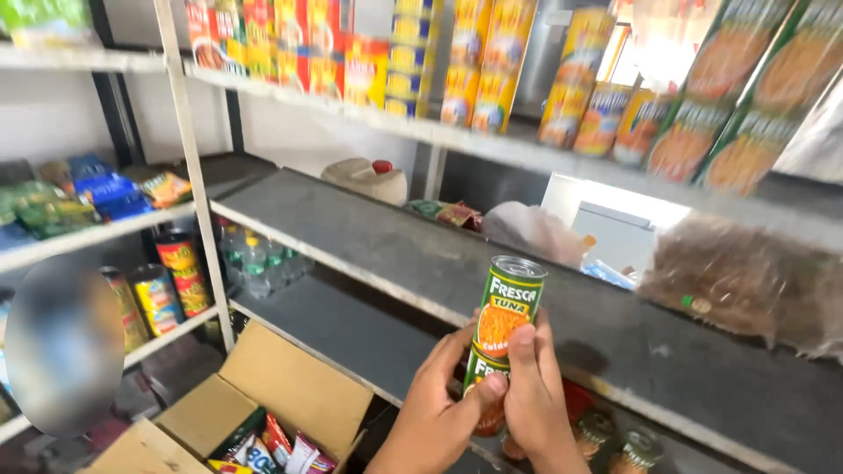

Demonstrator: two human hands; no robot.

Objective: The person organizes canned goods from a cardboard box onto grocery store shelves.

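Both hands, the left hand (439,408) and the right hand (536,399), pinch two stacked green cans (502,325) between them. Only fingertips steady the upper can, so it may topple toward the grey shelf (369,237) at eleven o'clock.

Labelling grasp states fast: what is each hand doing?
Left hand: closed on the lower of two stacked green-and-orange metal cans.
Right hand: closed on same stack.

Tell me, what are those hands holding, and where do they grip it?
Two stacked green cans. The left hand and right hand clasp the lower can's sides; the right thumb steadies the upper can.
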